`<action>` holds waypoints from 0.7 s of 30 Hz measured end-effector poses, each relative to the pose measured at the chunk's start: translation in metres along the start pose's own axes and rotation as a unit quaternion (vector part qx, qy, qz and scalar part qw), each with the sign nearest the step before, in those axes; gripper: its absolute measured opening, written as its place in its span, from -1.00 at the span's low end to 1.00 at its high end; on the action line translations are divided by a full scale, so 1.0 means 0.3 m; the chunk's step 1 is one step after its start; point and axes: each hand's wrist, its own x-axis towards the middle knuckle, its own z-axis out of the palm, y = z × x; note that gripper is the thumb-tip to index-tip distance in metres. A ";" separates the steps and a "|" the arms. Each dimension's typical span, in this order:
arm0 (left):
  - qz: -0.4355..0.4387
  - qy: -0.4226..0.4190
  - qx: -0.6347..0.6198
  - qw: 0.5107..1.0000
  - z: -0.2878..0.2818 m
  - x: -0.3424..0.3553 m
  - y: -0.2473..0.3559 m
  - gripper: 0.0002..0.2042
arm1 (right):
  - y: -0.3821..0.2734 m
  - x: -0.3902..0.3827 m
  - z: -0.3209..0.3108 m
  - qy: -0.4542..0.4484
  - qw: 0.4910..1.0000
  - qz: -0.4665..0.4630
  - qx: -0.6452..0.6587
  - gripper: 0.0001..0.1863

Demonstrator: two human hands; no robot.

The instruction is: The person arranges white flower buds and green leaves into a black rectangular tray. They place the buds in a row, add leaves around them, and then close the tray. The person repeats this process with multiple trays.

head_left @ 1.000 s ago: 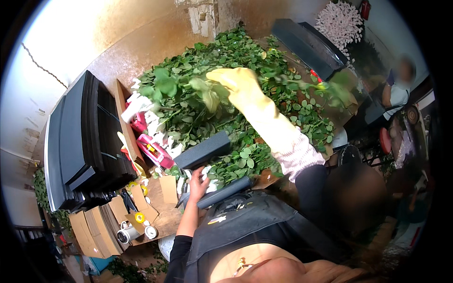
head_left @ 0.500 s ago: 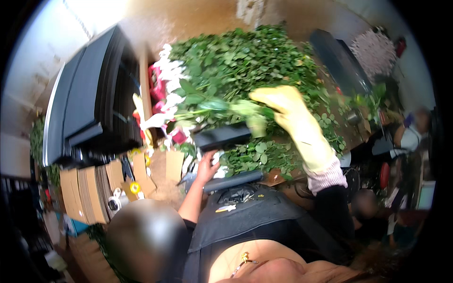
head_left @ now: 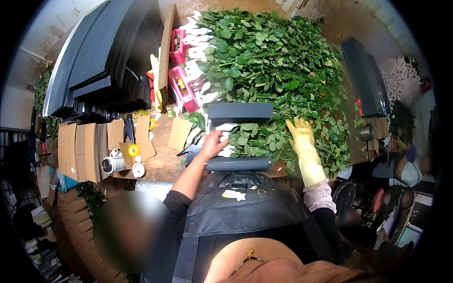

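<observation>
My bare left hand (head_left: 214, 145) rests at the white-wrapped flower heads (head_left: 227, 127), fingers curled against them; whether it grips cannot be told. My right hand (head_left: 302, 134), in a long yellow rubber glove (head_left: 311, 169), is spread flat and empty over the foliage of the leafy-stem bunch (head_left: 252, 141).

The bunch lies directly in front of me, between the far corrugated flap (head_left: 239, 113) and the near corrugated flap (head_left: 238, 164), both dark; these presumably keep the stems parallel. Heads point left, probably so the ends can be levelled by one hand.

Beyond lies the larger leafy pile (head_left: 278, 61), heads likewise left. Pink tape dispensers (head_left: 184, 89) stand beside it, likely for easy reach. Outward left: cardboard pieces (head_left: 85, 151) and stacked dark sheets (head_left: 101, 56).

Compared with half a second ago: the right hand was raised, carrying leafy stems; now it is lowered and released. The left hand remains at the heads.
</observation>
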 end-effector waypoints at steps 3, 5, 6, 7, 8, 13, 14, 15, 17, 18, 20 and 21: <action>-0.040 -0.053 0.042 0.997 -0.013 0.016 0.028 -0.56 | -0.032 -0.004 -0.268 -0.068 0.986 -0.039 0.148 -0.52; -0.030 -0.043 0.047 0.997 -0.012 0.007 0.003 -0.55 | -0.123 -0.006 -0.379 -0.046 0.936 -0.050 0.346 -0.60; -0.025 -0.037 0.051 0.998 -0.009 0.006 -0.017 -0.54 | -0.201 0.009 -0.459 -0.092 0.899 -0.028 0.427 -0.63; -0.009 -0.007 0.040 0.999 0.003 0.007 -0.040 -0.57 | -0.253 0.029 -0.432 -0.090 0.924 -0.019 0.372 -0.63; 0.023 0.012 0.021 0.999 0.039 0.024 -0.046 -0.58 | -0.274 0.030 -0.387 -0.085 0.947 0.008 0.309 -0.62; -0.007 0.017 -0.037 0.999 0.039 0.010 -0.094 -0.59 | -0.230 -0.046 -0.309 0.040 0.917 0.067 0.390 -0.73; -0.030 0.002 -0.026 0.999 0.032 0.007 -0.104 -0.59 | -0.200 -0.074 -0.293 0.066 0.917 0.096 0.381 -0.74; -0.029 -0.004 -0.028 0.999 0.039 0.016 -0.078 -0.59 | -0.124 -0.092 -0.208 0.034 0.933 0.098 0.344 -0.69; -0.032 0.002 -0.033 0.999 0.035 0.010 -0.071 -0.58 | -0.070 -0.127 -0.086 0.018 0.987 0.108 0.121 -0.62; -0.012 0.002 -0.036 0.999 0.042 0.014 -0.057 -0.58 | -0.041 -0.142 -0.046 -0.037 0.988 0.116 0.094 -0.55; -0.015 0.010 -0.042 0.999 0.036 0.009 -0.046 -0.58 | 0.007 -0.132 0.047 -0.098 0.988 0.100 0.067 -0.51; -0.010 -0.004 -0.034 0.999 0.037 0.012 -0.031 -0.59 | 0.034 -0.131 0.116 -0.112 0.987 0.089 0.067 -0.54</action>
